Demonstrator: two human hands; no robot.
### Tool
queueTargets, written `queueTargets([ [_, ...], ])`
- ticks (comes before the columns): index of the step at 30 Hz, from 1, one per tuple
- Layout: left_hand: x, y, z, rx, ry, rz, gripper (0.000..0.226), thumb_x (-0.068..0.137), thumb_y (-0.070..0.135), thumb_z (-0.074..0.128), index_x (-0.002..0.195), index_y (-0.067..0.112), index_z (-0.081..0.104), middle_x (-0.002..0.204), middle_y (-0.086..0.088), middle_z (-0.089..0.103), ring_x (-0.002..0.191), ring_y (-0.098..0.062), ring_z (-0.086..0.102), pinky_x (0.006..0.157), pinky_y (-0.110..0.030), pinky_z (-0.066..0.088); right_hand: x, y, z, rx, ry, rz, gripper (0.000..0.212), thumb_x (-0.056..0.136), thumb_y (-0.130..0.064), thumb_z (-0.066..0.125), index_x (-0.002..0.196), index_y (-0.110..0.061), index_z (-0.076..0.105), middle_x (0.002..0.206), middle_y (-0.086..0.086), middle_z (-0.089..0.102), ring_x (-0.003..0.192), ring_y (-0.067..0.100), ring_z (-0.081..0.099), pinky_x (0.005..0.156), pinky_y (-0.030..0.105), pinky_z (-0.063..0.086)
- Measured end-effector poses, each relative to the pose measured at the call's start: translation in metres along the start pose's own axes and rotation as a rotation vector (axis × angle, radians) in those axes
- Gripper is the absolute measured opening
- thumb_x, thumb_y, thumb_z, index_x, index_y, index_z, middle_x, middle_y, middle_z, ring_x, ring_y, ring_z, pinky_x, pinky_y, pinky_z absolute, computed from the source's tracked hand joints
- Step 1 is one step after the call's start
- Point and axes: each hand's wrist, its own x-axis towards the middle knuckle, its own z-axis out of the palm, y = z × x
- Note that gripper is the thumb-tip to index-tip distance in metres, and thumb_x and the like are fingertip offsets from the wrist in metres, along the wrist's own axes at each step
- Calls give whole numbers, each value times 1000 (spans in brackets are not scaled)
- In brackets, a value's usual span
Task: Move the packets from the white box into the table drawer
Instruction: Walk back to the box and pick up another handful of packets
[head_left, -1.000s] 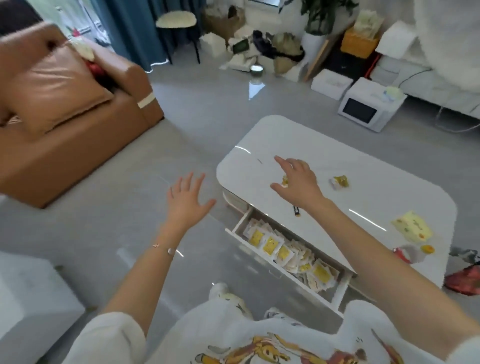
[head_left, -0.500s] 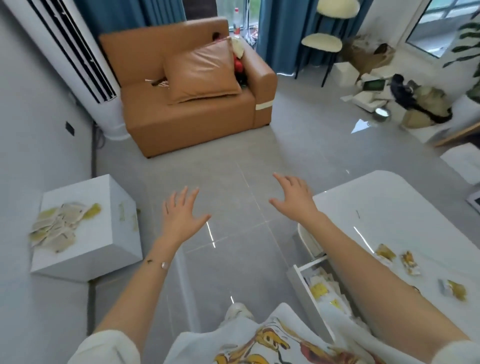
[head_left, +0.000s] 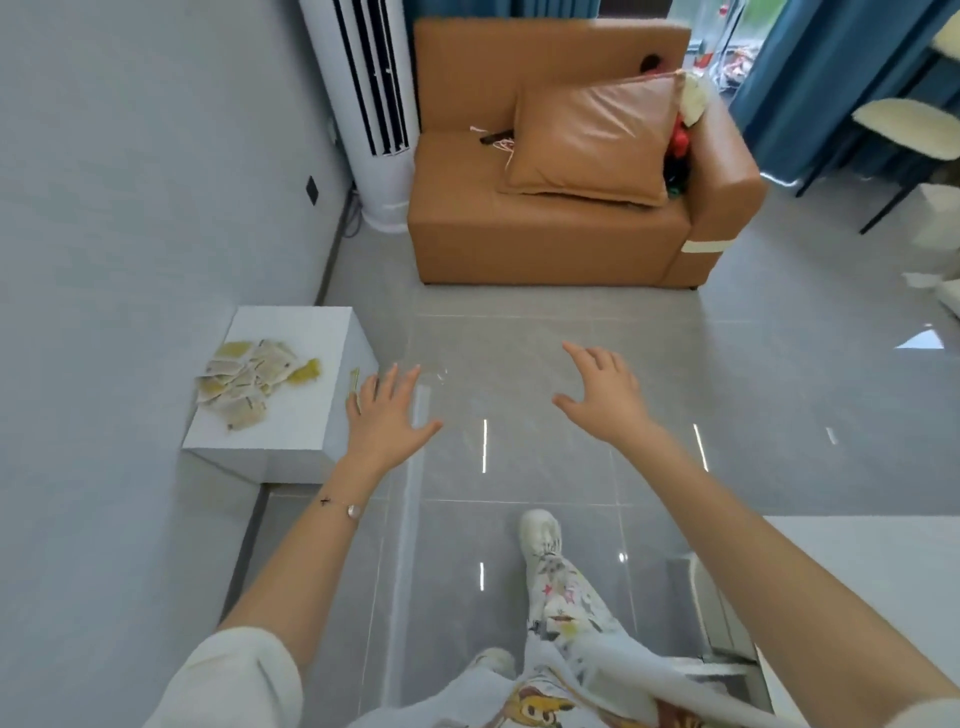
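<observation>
A white box (head_left: 306, 415) stands on the floor by the left wall. Several yellow and white packets (head_left: 249, 379) lie in a loose heap on its top. My left hand (head_left: 387, 410) hovers just right of the box with fingers spread, holding nothing. My right hand (head_left: 602, 397) is out over the bare floor, also spread and empty. Only a corner of the white table (head_left: 872, 561) shows at the lower right, with the edge of its drawer (head_left: 722, 623) below it; the drawer's inside is hidden.
An orange sofa (head_left: 545, 228) with a cushion stands ahead, a tall white air conditioner (head_left: 374, 104) to its left. Grey tiled floor (head_left: 519, 364) lies between me and the box. My foot (head_left: 540, 535) is stepping forward. A chair (head_left: 904, 130) and blue curtains are at the right.
My view has swung left from the table and drawer toward the white box. Both hands left the table empty and now reach over the floor, the left one near the box.
</observation>
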Motion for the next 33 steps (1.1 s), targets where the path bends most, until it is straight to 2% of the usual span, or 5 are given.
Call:
queueTargets([
  [9,95,-14,-6,-83,55,-261,80,87,62,51,152,34,15,162,2,8,148,-28,2,117,-53,6,159,-11,-5,-24,-94,-201,77,88,-44,60,152,-29,19,148,5,34,139,28,24,112,42,26],
  [15,122,-26,-7,-115,73,-460,83,85,66,51,152,35,12,162,2,7,148,-29,4,118,-53,7,243,-37,-7,-66,-213,-340,76,89,-43,59,152,-29,19,150,5,31,140,29,22,110,43,25],
  [25,137,-111,-12,-229,129,-808,85,85,66,51,153,34,11,163,2,6,148,-29,5,117,-52,12,357,-159,46,-86,-338,-593,75,88,-41,61,150,-29,22,152,6,30,141,30,22,111,47,25],
  [33,195,-214,-1,-336,139,-987,84,86,63,52,153,32,13,163,0,8,148,-30,7,117,-49,10,456,-277,104,-102,-411,-711,75,88,-38,61,151,-30,21,152,4,31,141,29,22,113,46,24],
])
